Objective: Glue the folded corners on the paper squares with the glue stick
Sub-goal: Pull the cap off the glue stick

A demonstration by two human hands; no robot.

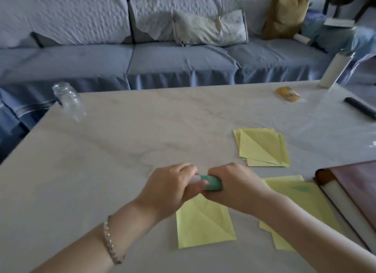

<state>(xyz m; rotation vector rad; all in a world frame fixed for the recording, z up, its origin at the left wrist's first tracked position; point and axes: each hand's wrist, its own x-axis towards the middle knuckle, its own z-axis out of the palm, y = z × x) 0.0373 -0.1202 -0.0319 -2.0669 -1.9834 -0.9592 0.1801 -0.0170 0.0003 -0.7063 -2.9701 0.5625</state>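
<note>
Both hands are held together over the table (122, 150), a little in from its near edge and right of its middle. The right hand (236, 181) is wrapped around the green body of the glue stick (212, 183), fingers curled over it. The left hand (173, 184) is closed on the stick's pale end, which is pinched between fingertips and thumb. The stick is carried clear of the table, just above the far corner of a yellow square (203, 226).

Its long axis is laid roughly level, along the near edge, with the pale end pointed left. This two-handed hold is judged to suit pulling the cap off or pushing it on; which of the two cannot be told, as the joint is hidden and blurred.

The square is kept directly below, presumably so that glue can be applied at once. A stack (262, 146) of folded squares is set well apart toward the right edge, and more sheets (295, 193) are lain under the right forearm, seemingly sorted from the piece in hand.
</note>
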